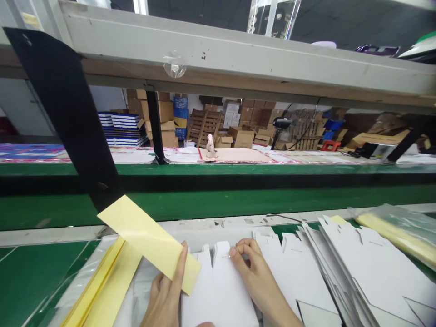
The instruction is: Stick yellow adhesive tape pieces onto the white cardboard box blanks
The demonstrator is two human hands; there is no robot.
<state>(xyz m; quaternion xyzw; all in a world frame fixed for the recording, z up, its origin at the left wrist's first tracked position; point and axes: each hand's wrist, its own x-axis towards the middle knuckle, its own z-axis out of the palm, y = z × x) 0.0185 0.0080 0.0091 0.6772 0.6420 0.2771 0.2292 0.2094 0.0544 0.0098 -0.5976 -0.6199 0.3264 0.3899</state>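
Note:
My left hand [168, 288] holds a yellow strip [150, 234] between its fingers, over the left edge of a white folded card piece [218, 295]. The strip slants up to the left, across a pile of yellow strips [109, 284]. My right hand [254, 268] is at the top of the white card, thumb and index finger pinched together by its upper tab. Whether anything small is between those fingertips is too small to tell.
Flat white card blanks [381, 268] lie in stacks on the right, beside a clear bag with yellow sheets [402, 236]. A green conveyor [238, 200] runs behind the work surface, under a grey overhead shelf [231, 59] with a black post [71, 113] at left.

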